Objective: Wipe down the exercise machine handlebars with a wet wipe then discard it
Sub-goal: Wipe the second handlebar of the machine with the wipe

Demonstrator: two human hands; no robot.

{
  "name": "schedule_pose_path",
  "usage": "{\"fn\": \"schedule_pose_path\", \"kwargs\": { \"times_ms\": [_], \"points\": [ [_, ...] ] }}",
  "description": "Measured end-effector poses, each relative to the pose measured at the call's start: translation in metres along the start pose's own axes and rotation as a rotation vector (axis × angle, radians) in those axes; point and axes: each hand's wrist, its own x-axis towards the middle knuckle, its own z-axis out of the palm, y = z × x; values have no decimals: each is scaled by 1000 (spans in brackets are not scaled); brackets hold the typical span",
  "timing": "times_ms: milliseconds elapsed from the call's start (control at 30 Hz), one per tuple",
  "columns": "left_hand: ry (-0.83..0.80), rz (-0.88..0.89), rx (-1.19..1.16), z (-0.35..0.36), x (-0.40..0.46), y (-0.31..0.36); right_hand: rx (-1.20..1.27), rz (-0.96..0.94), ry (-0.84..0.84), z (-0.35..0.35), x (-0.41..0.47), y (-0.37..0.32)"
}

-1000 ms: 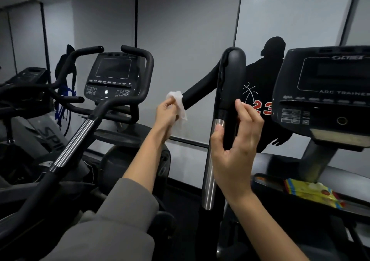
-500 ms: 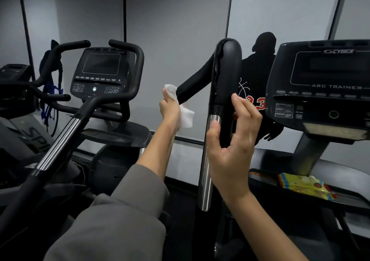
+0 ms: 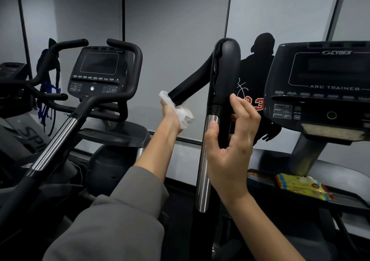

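Observation:
My left hand grips a crumpled white wet wipe and holds it against the free end of the black angled handlebar. That bar slopes up to the right and joins the tall upright handle, black above and chrome below. My right hand is beside the upright handle where black meets chrome. Its thumb touches the near side, the fingers are spread and loosely curved around it without closing.
The Cybex Arc Trainer console stands at the right, with a yellow wipes packet on the ledge below it. A second machine with a console and curved handlebars fills the left. A grey wall with a dark figure decal is behind.
My left hand has slid the wipe down along the angled handlebar to its end. My right hand has stayed beside the upright handle. The view has shifted slightly left.

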Motion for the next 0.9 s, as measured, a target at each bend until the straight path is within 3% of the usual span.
{"fn": "schedule_pose_path", "kwargs": {
  "times_ms": [67,267,367,467,567,633,767,900],
  "points": [
    [25,-57,-16,-6,2,-4,3,1,2,0,0,0],
    [1,-5,68,-14,7,-6,17,-17,12,0,0,3],
    [-1,192,28,-10,7,9,21,-18,19,0,0,3],
    [40,634,350,2,8,22,30,-10,15,0,-1,3],
    [34,1186,1141,8,14,20,30,-9,17,0,-2,3],
    [81,1408,1518,8,16,15,23,-8,14,0,-2,3],
    [232,1476,1705,4,16,15,7,-15,14,1,-2,5],
    [165,1359,1699,-26,18,10,6,-15,9,1,-1,5]
  ]
}}
